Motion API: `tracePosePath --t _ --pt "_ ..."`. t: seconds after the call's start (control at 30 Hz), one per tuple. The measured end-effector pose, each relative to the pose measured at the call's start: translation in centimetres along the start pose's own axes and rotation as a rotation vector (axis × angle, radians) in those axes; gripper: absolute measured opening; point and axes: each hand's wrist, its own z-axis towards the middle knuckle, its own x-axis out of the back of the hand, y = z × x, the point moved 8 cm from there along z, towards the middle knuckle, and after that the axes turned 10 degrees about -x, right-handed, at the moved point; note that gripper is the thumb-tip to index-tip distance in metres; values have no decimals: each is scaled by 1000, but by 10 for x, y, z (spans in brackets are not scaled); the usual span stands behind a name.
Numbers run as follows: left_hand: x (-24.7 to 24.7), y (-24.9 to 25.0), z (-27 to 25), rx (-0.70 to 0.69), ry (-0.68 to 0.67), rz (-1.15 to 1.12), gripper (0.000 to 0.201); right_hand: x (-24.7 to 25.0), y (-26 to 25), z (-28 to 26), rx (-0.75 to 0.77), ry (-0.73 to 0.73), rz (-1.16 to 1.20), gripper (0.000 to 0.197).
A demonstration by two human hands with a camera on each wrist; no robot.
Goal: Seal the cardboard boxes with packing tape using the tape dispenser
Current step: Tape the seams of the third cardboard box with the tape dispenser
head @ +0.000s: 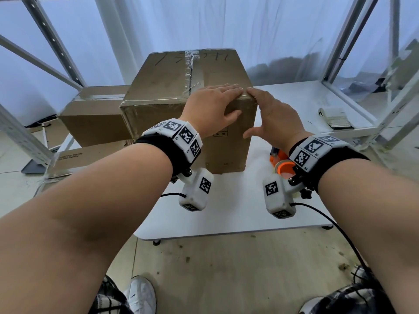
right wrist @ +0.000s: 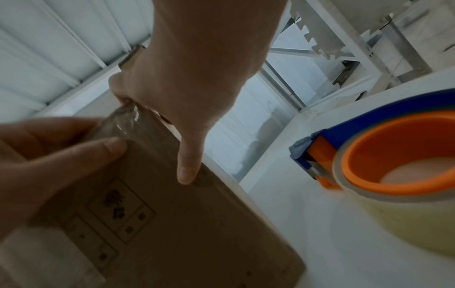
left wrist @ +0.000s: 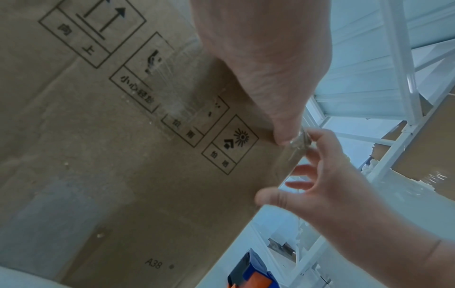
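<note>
A: Where is the cardboard box [head: 181, 103]?

B: Upright on the white bench [head: 249, 214], toward its left rear. Clear packing tape [head: 190, 71] runs along the seam of its top and down the near face, and more tape lies along the top near edge. Printed handling symbols show on the near face in the left wrist view.

A: And the hands?

B: The left hand [head: 210, 107] lies flat over the top near edge, close to the right corner, fingers straight on the top and thumb down on the near face. Its grip is open, pressing and holding nothing. The right hand [head: 269, 116] is at that same corner, fingers spread. In the wrist views its fingertips [right wrist: 118, 93] sit on a crumpled bit of clear tape right at the corner, and its thumb [right wrist: 188, 167] rests on the box's vertical edge. That grip is loose and open too, touching rather than clutching.

A: The tape dispenser [head: 281, 162]?

B: Lying on the bench just right of the box, under the right wrist, apart from both hands. Blue and orange body, a roll of clear tape on an orange hub.

A: Anything else around?

B: A second cardboard box [head: 95, 116] sits behind and to the left, touching the first. A metal shelving frame [head: 362, 64] stands to the right.
</note>
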Motion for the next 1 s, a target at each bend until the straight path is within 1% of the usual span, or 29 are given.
tracePosePath --t 0.1,0.13,0.2,0.27,0.3,0.33,0.4,0.5,0.53,0.57,0.6,0.63,0.67,0.73,0.8,0.87,0.93,1.0 --pt "-2 -1 0 -6 -8 -11 51 25 -3 9 14 86 139 48" --pt "-2 -2 1 -11 -7 -14 50 30 -2 12 19 113 208 40" --pt "-2 -4 1 -18 0 -19 46 33 1 13 18 160 323 34" --pt "-1 -5 1 -17 9 -39 43 26 2 12 -7 174 387 33" --pt "0 -5 1 -20 20 -46 42 18 3 12 -28 146 402 35" --pt "0 -4 0 -22 33 -51 42 7 2 11 -51 80 411 41" --pt "3 -3 0 -24 64 -54 42 -13 1 7 -83 -59 445 61" --pt "3 -4 0 -12 86 -41 41 -29 4 3 -106 -165 526 96" --pt "3 -4 0 -11 97 -40 40 -39 7 3 -133 -229 493 100" --pt "3 -4 -1 -10 111 -40 40 -51 10 1 -168 -321 413 92" --pt "3 -3 -1 -7 115 -37 40 -62 13 -2 -204 -423 307 75" --pt "2 -4 -1 -4 108 -28 40 -70 16 -4 -226 -487 204 59" --pt "0 -4 0 -1 90 -16 42 -74 18 -4 -226 -513 139 50" --pt "-3 -4 1 9 67 7 45 -70 18 -3 -192 -523 76 48" --pt "-3 -3 2 4 70 20 45 -61 16 0 -157 -516 42 53" --pt "-3 -3 1 1 72 21 46 -50 15 5 -135 -452 -25 64" --pt "-3 -2 0 10 67 17 46 -38 12 6 -113 -317 -238 78" --pt "-2 -1 0 14 71 13 46 -25 3 -1 -102 -157 -424 79"
